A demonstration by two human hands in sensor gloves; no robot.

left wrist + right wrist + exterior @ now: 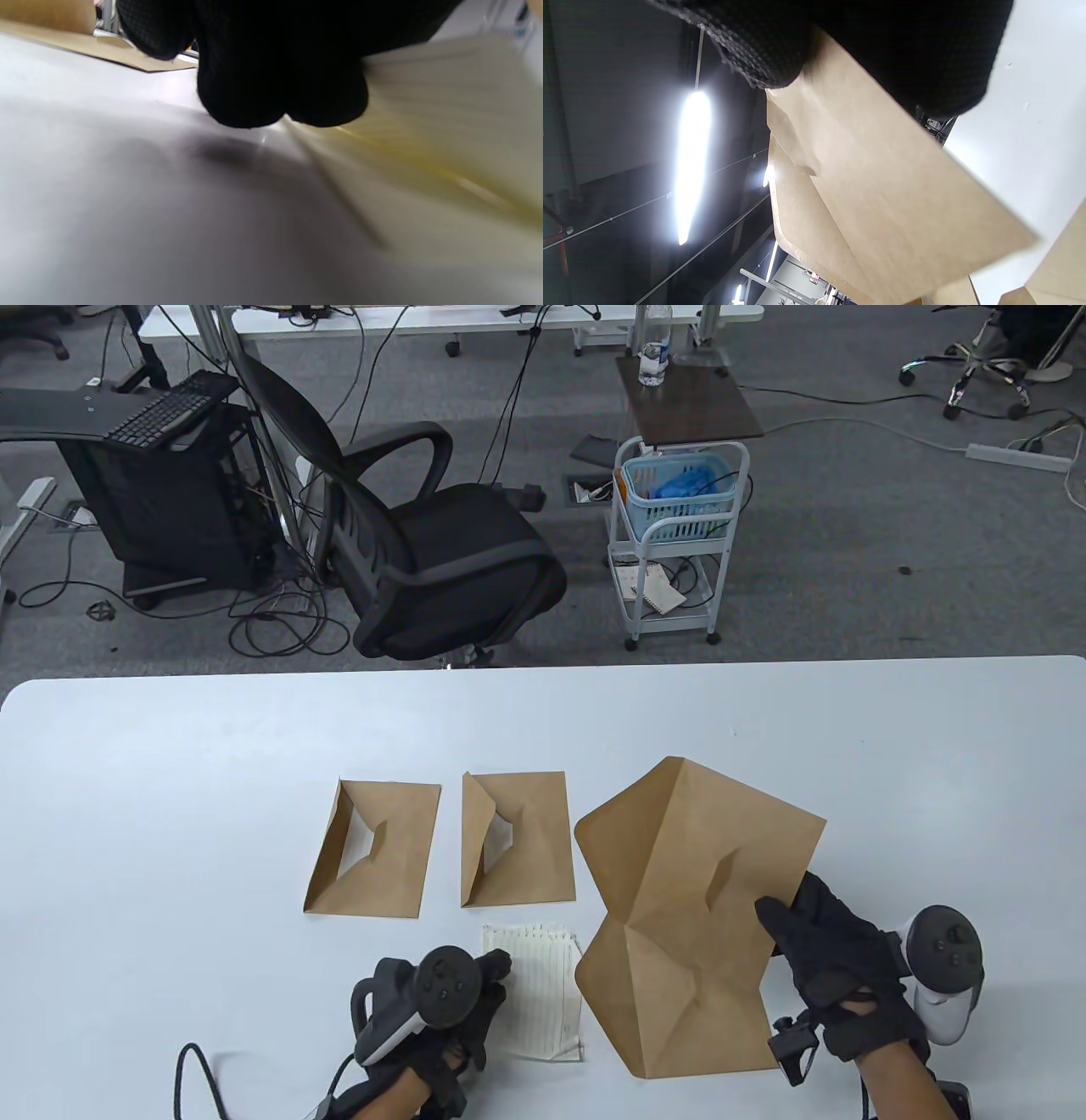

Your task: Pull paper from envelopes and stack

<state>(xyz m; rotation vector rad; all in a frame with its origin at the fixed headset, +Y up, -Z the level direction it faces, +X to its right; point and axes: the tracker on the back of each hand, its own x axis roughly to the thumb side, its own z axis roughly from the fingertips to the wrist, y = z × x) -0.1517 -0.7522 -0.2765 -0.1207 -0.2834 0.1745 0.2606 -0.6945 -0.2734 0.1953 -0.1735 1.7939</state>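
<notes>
The right hand (836, 963) grips the big brown envelope (691, 916) by its right edge and holds it up off the white counter (170, 780). The left hand (437, 1001) presses its fingers on the paper stack (543, 993), near the front. Two smaller envelopes (373, 848) lie flat just behind the papers.

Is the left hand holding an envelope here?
No, the left hand rests on the lined paper; the right hand holds the envelope.
</notes>
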